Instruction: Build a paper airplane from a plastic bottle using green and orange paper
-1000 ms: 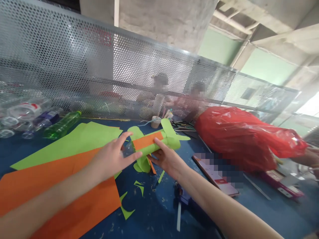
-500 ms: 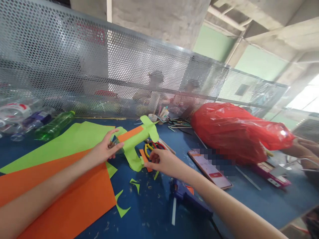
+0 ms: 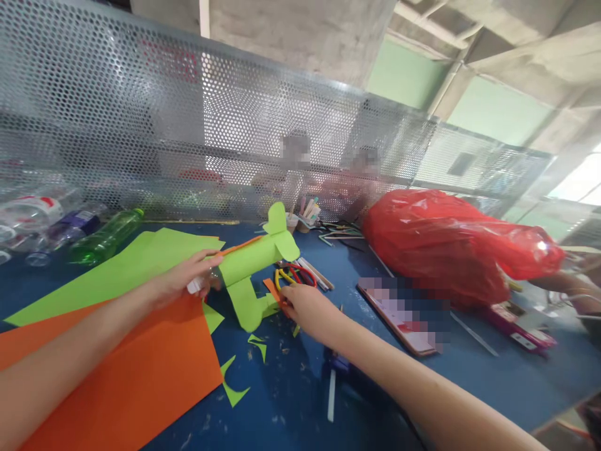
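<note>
My left hand is closed round the neck end of a clear bottle wrapped in green paper, a model plane. The plane has rounded green wings and tail fins, with an orange strip along its top. My right hand is low over the table, fingers pinched at the end of a small orange paper strip. A small folded green paper piece lies beside those fingertips, by the near wing. Just behind the right hand are yellow-handled pliers and a red handle.
Green sheets and an orange sheet lie under my left arm. Bottles stand at the left. A glue gun is partly hidden by my right arm. To the right are a phone and a red bag, with another person's arm.
The plane has rolled in my left hand, so its orange top strip now faces away. My right hand has moved slightly forward and down onto the small orange strip.
</note>
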